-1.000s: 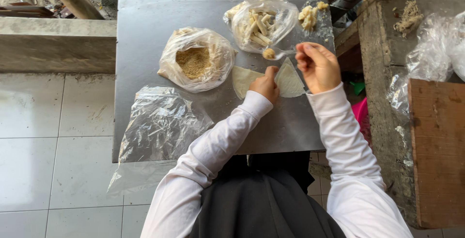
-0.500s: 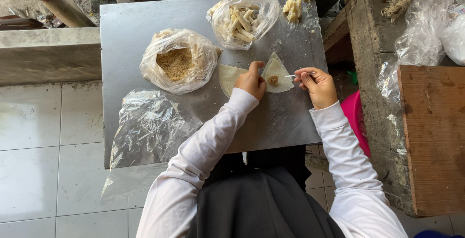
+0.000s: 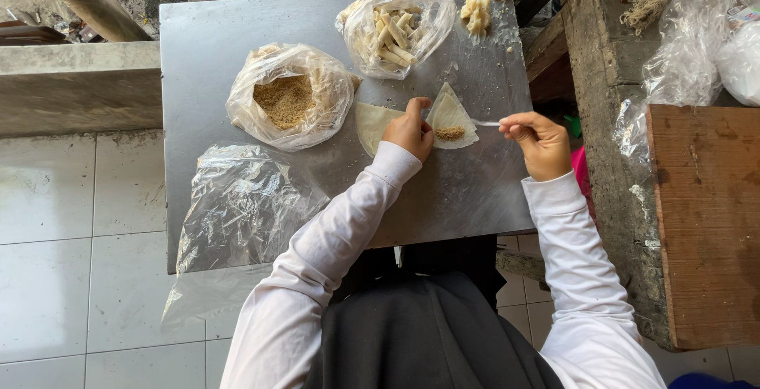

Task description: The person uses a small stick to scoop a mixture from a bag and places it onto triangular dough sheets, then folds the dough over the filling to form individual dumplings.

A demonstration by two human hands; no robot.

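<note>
My left hand (image 3: pixel 409 129) presses its fingers on a thin pale pastry wrapper (image 3: pixel 451 112) lying on the metal table (image 3: pixel 237 25). A small heap of brown filling (image 3: pixel 450 132) sits on the wrapper. My right hand (image 3: pixel 538 140) grips a small spoon (image 3: pixel 486 123) whose tip reaches the wrapper's right edge. A second wrapper sheet (image 3: pixel 370 124) lies just left of my left hand.
An open plastic bag of brown crumbs (image 3: pixel 286 98) sits left of the wrappers. A bag of pale cut sticks (image 3: pixel 396 29) stands at the back, with a few loose pieces (image 3: pixel 477 7) beside it. An empty plastic sheet (image 3: pixel 237 207) hangs over the near left edge. A wooden bench (image 3: pixel 704 215) stands on the right.
The right hand drew the spoon back to the right, leaving filling on the wrapper. The left hand stays on the wrapper. The camera view shifted slightly.
</note>
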